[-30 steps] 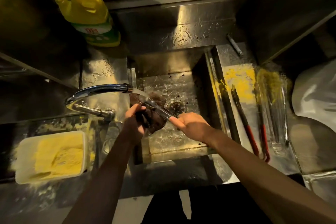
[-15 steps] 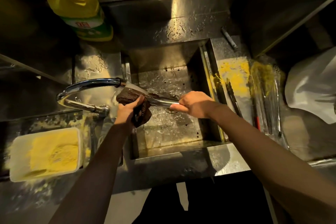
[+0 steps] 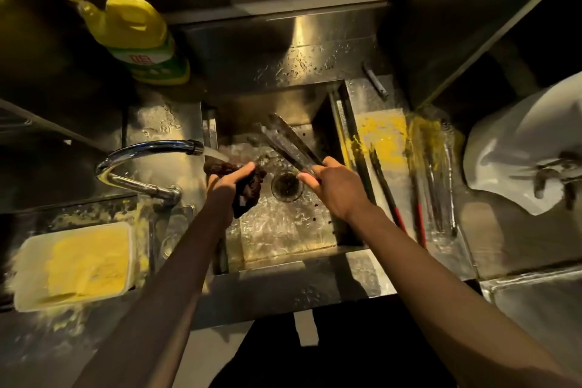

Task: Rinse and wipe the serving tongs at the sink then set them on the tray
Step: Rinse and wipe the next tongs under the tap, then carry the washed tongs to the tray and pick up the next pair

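Over the steel sink (image 3: 283, 230), my right hand (image 3: 333, 189) grips the near end of the metal serving tongs (image 3: 286, 138), whose tips point up and away toward the sink's back wall. My left hand (image 3: 228, 181) clutches a dark wet cloth (image 3: 248, 189) under the stream from the chrome tap (image 3: 148, 148). Cloth and tongs are apart. More tongs with red handles (image 3: 396, 211) lie on a clear tray (image 3: 441, 186) to the right of the sink, among yellow residue.
A yellow detergent bottle (image 3: 135, 38) stands at the back left. A white tub with yellow contents (image 3: 75, 264) sits at the front left. White plastic sheeting (image 3: 529, 148) lies at the far right. The drain (image 3: 286, 186) is between my hands.
The right hand has swung the tongs away from the cloth, so the tips now point toward the back of the sink. The left hand keeps the cloth under the running water.
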Motion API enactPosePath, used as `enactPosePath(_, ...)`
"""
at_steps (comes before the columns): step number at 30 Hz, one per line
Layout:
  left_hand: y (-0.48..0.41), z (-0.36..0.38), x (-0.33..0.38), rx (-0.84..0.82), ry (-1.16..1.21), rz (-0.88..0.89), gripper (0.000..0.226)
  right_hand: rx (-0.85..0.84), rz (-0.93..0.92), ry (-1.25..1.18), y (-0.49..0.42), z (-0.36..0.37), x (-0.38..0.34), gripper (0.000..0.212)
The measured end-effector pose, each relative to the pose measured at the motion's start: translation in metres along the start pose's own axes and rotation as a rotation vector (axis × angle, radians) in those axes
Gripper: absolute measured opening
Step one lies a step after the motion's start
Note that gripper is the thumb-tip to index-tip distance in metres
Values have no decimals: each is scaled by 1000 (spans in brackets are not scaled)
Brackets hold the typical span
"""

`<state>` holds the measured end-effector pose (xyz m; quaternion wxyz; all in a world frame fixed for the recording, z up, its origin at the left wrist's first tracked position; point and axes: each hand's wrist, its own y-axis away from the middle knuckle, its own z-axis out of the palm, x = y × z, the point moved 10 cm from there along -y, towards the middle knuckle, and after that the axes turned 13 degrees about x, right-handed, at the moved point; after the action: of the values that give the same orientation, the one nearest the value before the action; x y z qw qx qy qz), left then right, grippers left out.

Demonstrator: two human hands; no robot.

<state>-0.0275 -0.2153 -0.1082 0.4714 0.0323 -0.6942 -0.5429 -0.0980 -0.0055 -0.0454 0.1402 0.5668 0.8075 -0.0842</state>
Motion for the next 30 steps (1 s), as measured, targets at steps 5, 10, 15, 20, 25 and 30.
enactPosePath(5, 44, 39, 16, -75, -37, 122, 9, 119, -46, -43, -5, -54, 3, 48)
enactPosePath(10, 85, 74, 36, -38, -93, 170, 25, 223, -41, -159, -1, -110, 16, 48)
enactPosePath(15, 125, 116, 66, -71, -127, 285, 64, 348, -10, -200, 0, -166, 37, 47)
enactPosePath(20, 162, 161, 97, -138, -180, 396, 27, 458, 54, -223, 2, -221, 59, 47)
enactPosePath(25, 201, 205, 117, -335, -316, 612, 30, 583, 98, -191, 28, -261, 71, 47)
enactPosePath(30, 237, 243, 111, -493, -384, 682, 27, 650, 206, -152, 66, -290, 82, 43)
